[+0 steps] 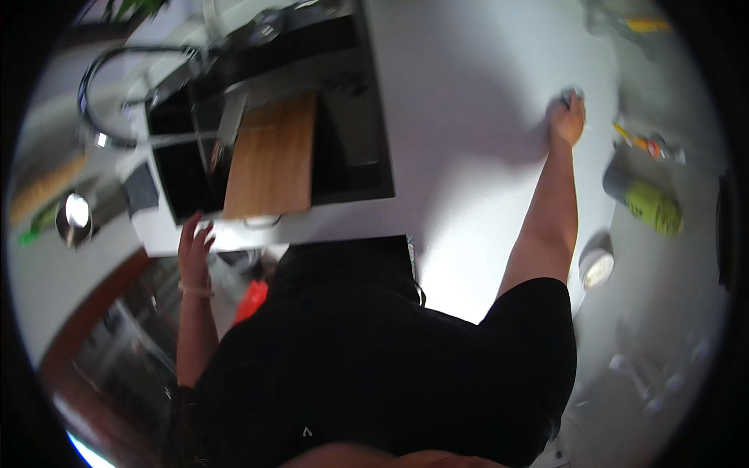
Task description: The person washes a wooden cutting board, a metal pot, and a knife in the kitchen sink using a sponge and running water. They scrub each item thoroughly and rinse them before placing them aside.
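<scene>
My right arm stretches out over the white countertop (pixel 468 117), and my right hand (pixel 567 120) is closed around a small dark item (pixel 572 95), blurred and mostly hidden by the fingers. Beside the sink's near left corner, my left hand (pixel 196 240) hangs with its fingers apart and nothing in it. Just right of that hand, a wooden cutting board (pixel 272 158) lies across the black sink (pixel 351 175). A knife with a broad blade (pixel 233 114) rests along the board's left side.
A curved faucet (pixel 88 88) arches at the sink's left. At the right stand a green and grey container (pixel 649 205) and a white round container (pixel 597 269), near a yellow-handled tool (pixel 638 140). A shiny metal vessel (pixel 74 216) is at the far left, and a red bag (pixel 251 301) is low beside my body.
</scene>
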Motion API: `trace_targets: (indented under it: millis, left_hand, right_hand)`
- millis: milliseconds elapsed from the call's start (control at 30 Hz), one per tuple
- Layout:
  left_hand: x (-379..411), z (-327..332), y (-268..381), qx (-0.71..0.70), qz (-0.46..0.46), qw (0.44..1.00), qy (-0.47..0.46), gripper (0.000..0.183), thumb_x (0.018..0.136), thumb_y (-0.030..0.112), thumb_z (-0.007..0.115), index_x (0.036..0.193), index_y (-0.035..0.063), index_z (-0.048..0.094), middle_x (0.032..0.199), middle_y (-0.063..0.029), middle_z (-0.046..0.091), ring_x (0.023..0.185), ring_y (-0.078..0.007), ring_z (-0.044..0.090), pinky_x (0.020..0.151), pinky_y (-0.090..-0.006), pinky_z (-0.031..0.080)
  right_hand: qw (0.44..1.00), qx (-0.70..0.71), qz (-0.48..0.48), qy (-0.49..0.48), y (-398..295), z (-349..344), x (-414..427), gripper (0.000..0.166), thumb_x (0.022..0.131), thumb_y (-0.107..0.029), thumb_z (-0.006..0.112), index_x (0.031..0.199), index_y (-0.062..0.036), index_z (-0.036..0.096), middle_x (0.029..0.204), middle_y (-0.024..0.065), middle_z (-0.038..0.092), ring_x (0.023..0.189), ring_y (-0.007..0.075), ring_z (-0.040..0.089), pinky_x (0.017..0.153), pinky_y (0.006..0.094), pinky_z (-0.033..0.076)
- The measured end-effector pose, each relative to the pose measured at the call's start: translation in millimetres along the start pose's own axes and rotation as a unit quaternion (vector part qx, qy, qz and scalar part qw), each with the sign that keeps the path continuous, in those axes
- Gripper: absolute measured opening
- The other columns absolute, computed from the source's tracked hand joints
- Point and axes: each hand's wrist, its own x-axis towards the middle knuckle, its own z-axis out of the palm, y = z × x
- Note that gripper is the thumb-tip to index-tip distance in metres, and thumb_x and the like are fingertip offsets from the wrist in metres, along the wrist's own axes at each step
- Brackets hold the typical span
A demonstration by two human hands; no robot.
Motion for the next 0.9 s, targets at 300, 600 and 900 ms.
trace_targets:
  millis: [300,600,900]
  left_hand:
    - [-18,16,5,-0.04,0.036,0.998,-0.014,0.038,0.084,0.014,0.052,0.121,0.0054,0.045,0.121,-0.0048,0.048,0.106,-0.0168,0.051,0.087,-0.0306,0.04]
    - [8,-11,-48,-0.078,-0.021,0.995,-0.066,0.037,0.084,0.016,0.051,0.12,0.0075,0.047,0.117,-0.0048,0.05,0.104,-0.0168,0.051,0.087,-0.03,0.04]
    - [68,-26,-89,-0.066,0.072,0.979,-0.18,0.033,0.086,0.011,0.051,0.117,0.0005,0.045,0.115,-0.0078,0.051,0.1,-0.0134,0.051,0.087,-0.0264,0.04]
  right_hand:
    - [0.891,0.22,-0.26,-0.299,-304,-12,-86,0.043,0.077,-0.001,0.044,0.118,-0.0129,0.053,0.128,0.0106,0.045,0.121,0.0299,0.037,0.102,0.0422,0.027]
    - [0.87,0.166,-0.26,-0.384,-252,-159,-217,0.047,0.073,0.006,0.044,0.117,-0.007,0.053,0.13,0.014,0.042,0.124,0.0319,0.034,0.104,0.0434,0.023]
    - [0.826,0.425,0.083,-0.362,-473,-44,-154,0.03,0.084,-0.005,0.047,0.112,-0.0014,0.055,0.106,0.0105,0.059,0.095,0.022,0.057,0.082,0.0301,0.044]
